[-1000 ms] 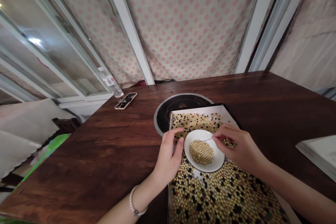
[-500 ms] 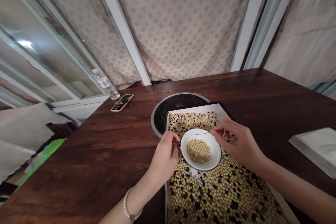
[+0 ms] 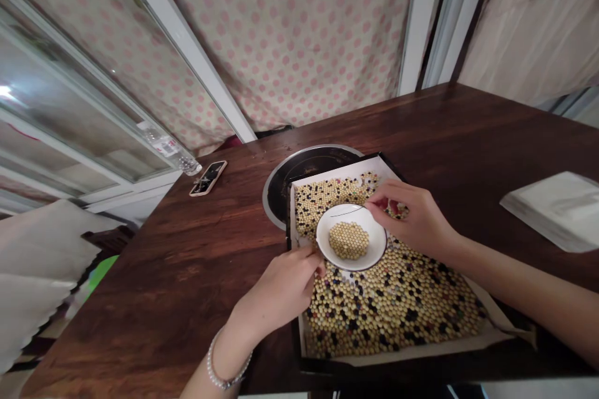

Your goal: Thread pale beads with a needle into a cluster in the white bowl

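A white bowl (image 3: 377, 249) with a mound of cream beads (image 3: 349, 240) stands on a lined tray (image 3: 349, 360) spread with cream, black and a few coloured beads. My right hand (image 3: 412, 215) is at the bowl's upper right, thumb and forefinger pinched on a thin dark wire (image 3: 349, 211) that reaches across the bowl's far part. Left of the bowl, my left hand (image 3: 287, 283) rests near the tray's left edge with its fingers curled down; whatever they hold, if anything, is hidden. A pearl bracelet is round the left wrist.
Behind the tray lies a round black plate (image 3: 281, 184) with a silver rim, set in the dark wooden table (image 3: 206, 249). A phone (image 3: 208, 178) and a plastic bottle (image 3: 171, 148) are at the far left. A white plastic-wrapped pack (image 3: 556, 212) lies at the right.
The view has tilted down and shifted, showing the tray's near edge. My left hand has turned palm down and lowered beside the bowl. The right hand still pinches the wire.
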Tool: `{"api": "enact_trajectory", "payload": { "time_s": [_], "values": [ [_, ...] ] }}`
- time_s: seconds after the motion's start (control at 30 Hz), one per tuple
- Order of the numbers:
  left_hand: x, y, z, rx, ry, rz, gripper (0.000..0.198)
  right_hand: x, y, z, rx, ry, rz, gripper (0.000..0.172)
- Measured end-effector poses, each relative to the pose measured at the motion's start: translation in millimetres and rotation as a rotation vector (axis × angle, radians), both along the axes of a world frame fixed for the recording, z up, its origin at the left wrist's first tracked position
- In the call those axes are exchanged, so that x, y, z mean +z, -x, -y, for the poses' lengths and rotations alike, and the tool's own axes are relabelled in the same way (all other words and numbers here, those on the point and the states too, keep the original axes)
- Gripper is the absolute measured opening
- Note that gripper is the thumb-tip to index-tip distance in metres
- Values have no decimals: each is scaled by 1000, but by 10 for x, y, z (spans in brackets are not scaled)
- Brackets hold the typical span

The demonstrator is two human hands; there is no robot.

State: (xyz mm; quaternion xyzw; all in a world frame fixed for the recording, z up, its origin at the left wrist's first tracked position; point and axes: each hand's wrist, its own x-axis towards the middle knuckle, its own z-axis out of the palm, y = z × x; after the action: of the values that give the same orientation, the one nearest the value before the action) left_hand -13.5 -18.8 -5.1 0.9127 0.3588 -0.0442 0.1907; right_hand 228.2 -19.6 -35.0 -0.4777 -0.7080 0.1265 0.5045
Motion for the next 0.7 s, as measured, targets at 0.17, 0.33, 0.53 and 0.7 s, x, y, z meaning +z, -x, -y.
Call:
{"api": "enact_trajectory", "payload": {
  "time_s": [0.17, 0.33, 0.53, 0.7],
  "values": [
    [126, -36, 52, -170, 257, 75, 30, 13, 2, 22, 7, 10, 17, 8],
    [213, 23, 41, -135, 353, 111, 8, 33, -3, 39, 14, 16, 27, 10],
    [107, -71, 92, -134, 305, -15, 26, 27, -13, 33, 27, 23, 46, 10],
    [102, -139, 58, -134, 421, 151, 3, 32, -7, 54, 13, 23, 32, 9]
  ]
}}
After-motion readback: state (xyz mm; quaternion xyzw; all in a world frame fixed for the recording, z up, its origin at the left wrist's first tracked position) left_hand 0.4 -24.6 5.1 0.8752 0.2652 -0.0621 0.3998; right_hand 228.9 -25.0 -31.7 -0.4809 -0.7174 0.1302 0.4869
